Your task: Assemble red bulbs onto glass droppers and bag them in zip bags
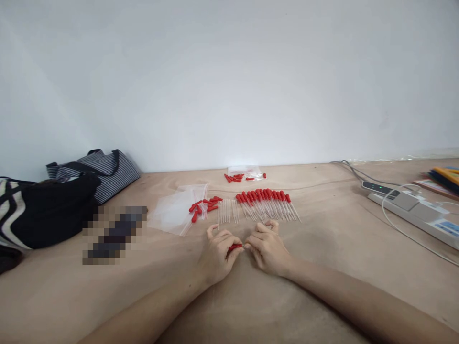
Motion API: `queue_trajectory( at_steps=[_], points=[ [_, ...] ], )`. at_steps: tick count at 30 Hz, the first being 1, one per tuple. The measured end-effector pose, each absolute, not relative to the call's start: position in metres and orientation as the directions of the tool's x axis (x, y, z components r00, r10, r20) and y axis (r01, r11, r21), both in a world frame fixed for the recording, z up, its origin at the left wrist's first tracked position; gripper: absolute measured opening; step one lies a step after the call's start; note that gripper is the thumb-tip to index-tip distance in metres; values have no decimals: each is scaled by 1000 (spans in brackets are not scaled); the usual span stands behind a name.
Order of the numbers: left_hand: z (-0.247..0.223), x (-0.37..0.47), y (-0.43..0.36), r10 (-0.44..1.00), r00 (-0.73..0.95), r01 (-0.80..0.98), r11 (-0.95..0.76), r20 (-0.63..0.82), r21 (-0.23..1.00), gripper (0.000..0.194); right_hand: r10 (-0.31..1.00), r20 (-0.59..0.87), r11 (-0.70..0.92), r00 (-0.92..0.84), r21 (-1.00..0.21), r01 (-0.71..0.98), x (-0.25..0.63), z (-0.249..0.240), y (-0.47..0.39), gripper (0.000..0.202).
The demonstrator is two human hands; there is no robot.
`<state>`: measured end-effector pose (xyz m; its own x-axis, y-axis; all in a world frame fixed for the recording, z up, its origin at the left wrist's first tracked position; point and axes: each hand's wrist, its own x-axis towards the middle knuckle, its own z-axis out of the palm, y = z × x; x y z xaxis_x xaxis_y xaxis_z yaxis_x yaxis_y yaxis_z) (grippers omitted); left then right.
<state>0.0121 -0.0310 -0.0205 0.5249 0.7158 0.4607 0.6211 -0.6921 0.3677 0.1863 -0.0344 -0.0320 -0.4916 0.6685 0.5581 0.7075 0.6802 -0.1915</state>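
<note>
Near the middle of the table, my left hand (223,253) is closed around a red rubber dropper bulb (235,247). My right hand (267,248) pinches a thin clear dropper tube, mostly hidden by the fingers, with its end at the bulb's mouth. How far the tube sits inside the bulb I cannot tell. Just beyond my hands lies a row of droppers with red bulbs (263,195), tips toward me. To their left are several bare clear tubes (227,211). Loose red bulbs (199,209) lie left of those, partly on clear plastic bags (174,210).
More red bulbs (234,177) lie by a small plastic bag (247,169) near the wall. A striped bag (118,177), a black bag (68,210) and a blurred dark object (116,234) are at left. A power strip (416,217) with cables and some books (444,181) stand right.
</note>
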Motion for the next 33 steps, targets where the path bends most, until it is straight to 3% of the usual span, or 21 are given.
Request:
queue_trajectory(
  at_steps=[6, 12, 15, 19, 24, 33],
  points=[
    [-18, 11, -25, 737, 502, 647, -667, 452, 369, 9, 695, 527, 664, -489, -209, 718, 193, -24, -30, 23],
    [-16, 9, -22, 752, 481, 685, -643, 450, 342, 11, 637, 568, 679, -522, -91, 729, 209, -20, -27, 20],
    [-16, 6, -21, 761, 446, 716, -619, 471, 322, 10, 651, 555, 667, -519, -92, 739, 212, -21, -26, 21],
    [-16, -7, -10, 789, 303, 813, -506, 534, 286, 29, 783, 562, 461, -268, -233, 856, 212, -19, -10, 23],
    [-16, -27, 6, 804, 179, 896, -372, 567, 244, 23, 858, 508, 124, 75, -347, 930, 200, -17, 31, 23],
    [-18, -36, 10, 799, 158, 931, -316, 580, 182, 13, 870, 479, 25, 119, -285, 958, 181, -27, 59, 19]
  ],
)
